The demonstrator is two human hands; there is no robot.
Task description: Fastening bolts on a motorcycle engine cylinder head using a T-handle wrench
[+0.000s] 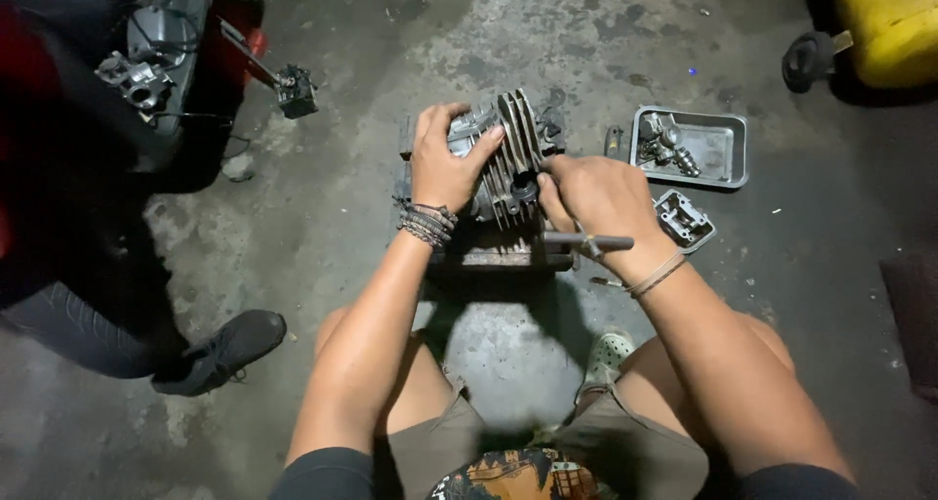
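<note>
Left hand: the left hand (445, 163) lies on top of the cylinder (503, 163), palm down, fingers curled over its upper edge and gripping it; beaded bands sit on the wrist.
Right hand: the right hand (601, 202) is closed around a T-handle tool (586, 240), fingertips pressed against the cylinder's right side near a round opening; the tool's crossbar sticks out under the palm.
Cylinder: a grey finned engine cylinder, lying tilted on a block (498, 251), fins running up and down; it sits between the two hands, in the middle of the view, just ahead of the person's knees.
Block: a dark, worn slab on the floor (391, 31), carrying the cylinder.
Tray: a shallow metal tray (728, 153) to the right of the cylinder, near but apart, holding small metal parts.
Cover: a small grey cover (684, 219) lies on the floor just below the tray, right of the right hand.
Floor: stained grey concrete.
Left edge: another person's dark trouser leg and black shoe (225, 349) stand well apart from the hands; above them, parts of a motorcycle (156, 61).
Top right: a yellow container (889, 21) at the corner.
Person: squatting, knees either side of a pale shoe (608, 354).
</note>
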